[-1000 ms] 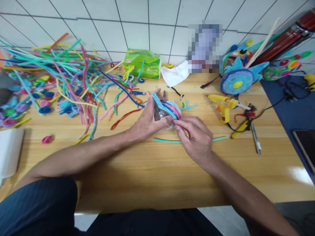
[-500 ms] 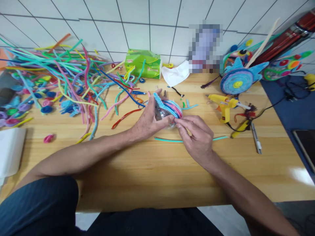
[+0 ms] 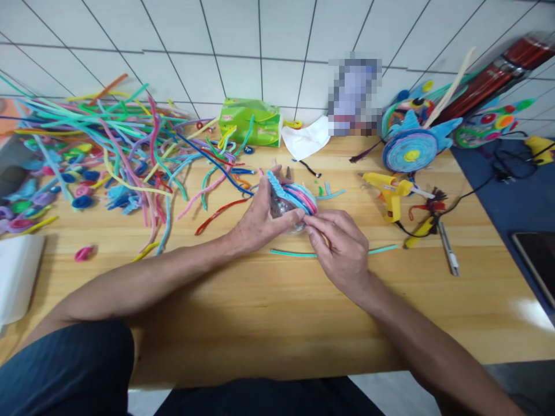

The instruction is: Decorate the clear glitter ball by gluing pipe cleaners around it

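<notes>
Here's the piece [image 3: 289, 201], raised over the counter [image 3: 243, 323], left of the glue gun [image 3: 391, 193], and my left grip [image 3: 255, 222] is curled round it, thumb on the near edge. My right grip [image 3: 344, 245] is pinched tight, fingertips at the edge of the bands [image 3: 301, 195]; what strand it has, I can't tell. Blue and pink bands lie round one side, and a ridged blue strip [image 3: 277, 186] stands up along it. Clear plastic [image 3: 280, 208] shows bare beside them, so I'd call it part covered. Left of the gun, nearer me, a teal stem [image 3: 382, 249] lies loose; farther left, the stem pile [image 3: 125, 133] spreads.
</notes>
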### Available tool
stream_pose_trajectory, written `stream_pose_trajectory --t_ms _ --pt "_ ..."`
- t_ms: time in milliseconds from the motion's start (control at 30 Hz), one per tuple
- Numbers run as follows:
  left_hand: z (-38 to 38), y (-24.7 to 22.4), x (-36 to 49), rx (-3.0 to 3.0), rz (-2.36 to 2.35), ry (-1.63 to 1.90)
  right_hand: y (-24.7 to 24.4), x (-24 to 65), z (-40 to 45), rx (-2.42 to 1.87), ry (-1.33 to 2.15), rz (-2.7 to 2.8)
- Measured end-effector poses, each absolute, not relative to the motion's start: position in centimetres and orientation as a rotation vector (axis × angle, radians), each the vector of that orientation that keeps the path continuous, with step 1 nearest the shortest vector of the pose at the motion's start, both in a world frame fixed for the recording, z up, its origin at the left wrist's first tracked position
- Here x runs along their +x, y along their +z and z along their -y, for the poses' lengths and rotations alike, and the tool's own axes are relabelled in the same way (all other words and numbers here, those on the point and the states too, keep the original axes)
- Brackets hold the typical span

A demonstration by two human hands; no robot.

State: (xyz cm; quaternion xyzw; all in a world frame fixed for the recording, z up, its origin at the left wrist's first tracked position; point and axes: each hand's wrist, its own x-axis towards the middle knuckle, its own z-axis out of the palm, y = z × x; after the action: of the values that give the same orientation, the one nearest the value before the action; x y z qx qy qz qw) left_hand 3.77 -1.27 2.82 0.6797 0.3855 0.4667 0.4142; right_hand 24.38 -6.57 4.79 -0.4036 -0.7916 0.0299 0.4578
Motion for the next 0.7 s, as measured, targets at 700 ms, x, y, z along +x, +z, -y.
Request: stream_pose_trajectory --t_ms 700 --pt "2.16 2.84 4.34 1.56 -1.069 1.234 4.07 24.73 6.57 -0.916 0.064 1.979"
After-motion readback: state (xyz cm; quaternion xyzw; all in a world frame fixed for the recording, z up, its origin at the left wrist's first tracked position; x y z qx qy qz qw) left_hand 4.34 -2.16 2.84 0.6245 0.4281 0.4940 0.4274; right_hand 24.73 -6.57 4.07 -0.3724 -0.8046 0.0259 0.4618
